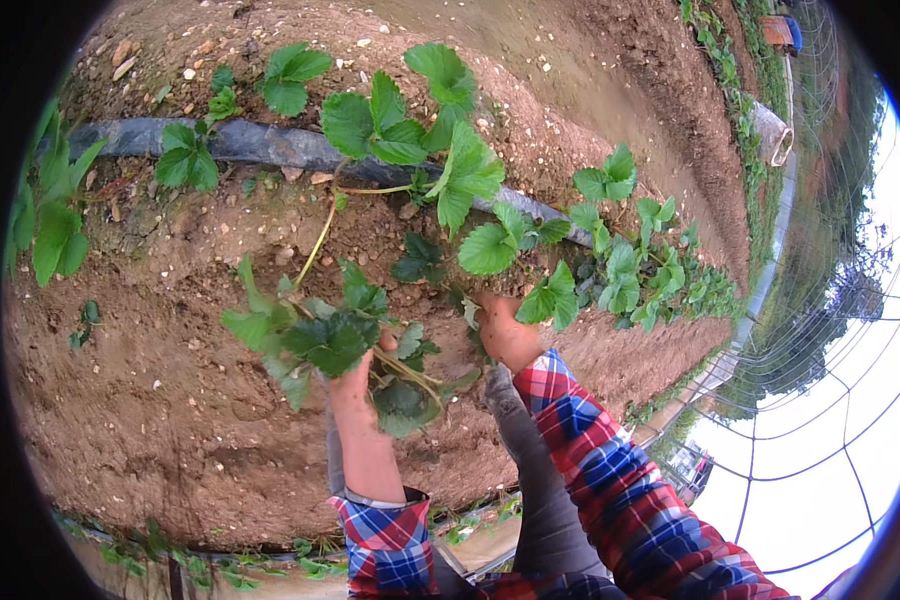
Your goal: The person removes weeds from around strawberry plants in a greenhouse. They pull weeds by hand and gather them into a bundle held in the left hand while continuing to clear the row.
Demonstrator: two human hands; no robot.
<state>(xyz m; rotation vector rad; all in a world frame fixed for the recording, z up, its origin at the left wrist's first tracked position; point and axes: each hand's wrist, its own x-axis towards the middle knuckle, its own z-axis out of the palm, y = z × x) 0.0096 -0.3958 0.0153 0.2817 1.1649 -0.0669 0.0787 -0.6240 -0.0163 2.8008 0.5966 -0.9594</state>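
Observation:
My left hand (356, 375) is closed on a bunch of leafy strawberry runners (330, 337), whose leaves hide most of the fingers. To its right, my right hand (506, 330) reaches down among low leaves beside a strawberry plant (487, 247); its fingertips are hidden, so what it touches cannot be told. One long stem (319, 244) runs from the bunch up to a plant by the black drip hose (270, 142). Both forearms are in red, blue and white plaid sleeves.
Strawberry plants (622, 277) line the soil bed (195, 390) to the right, with more leaves (56, 217) at far left. A whitish bucket (772, 135) lies on its side by another row at upper right. My grey-clad leg (540, 480) is below my right hand.

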